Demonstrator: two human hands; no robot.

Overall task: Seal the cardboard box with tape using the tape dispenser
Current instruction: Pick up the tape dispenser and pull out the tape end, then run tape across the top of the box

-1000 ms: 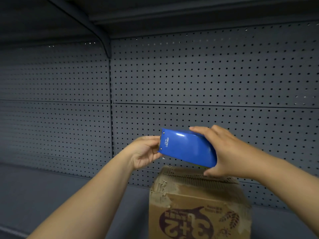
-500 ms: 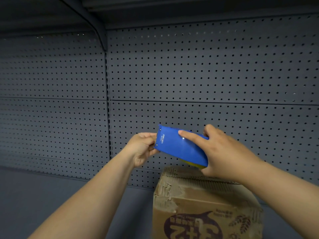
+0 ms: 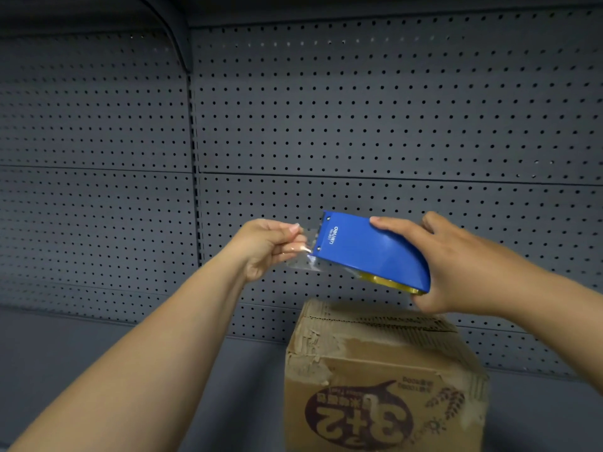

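Grey pegboard shelving (image 3: 391, 109) backs the cardboard box (image 3: 385, 370), which stands unsealed below your hands. Your right hand (image 3: 456, 265) grips the tape dispenser (image 3: 368, 249); your left hand (image 3: 267, 246) pinches the clear tape end (image 3: 305, 256). No tape is applied yet.

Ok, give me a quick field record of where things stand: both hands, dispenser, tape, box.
left hand: pinching the free tape end
right hand: gripping the blue tape dispenser, held in the air above the box
tape: clear, a short strip drawn out from the dispenser's left end, not touching the box
cardboard box: on the shelf, worn, print upside down, top flaps down
backdrop: grey pegboard
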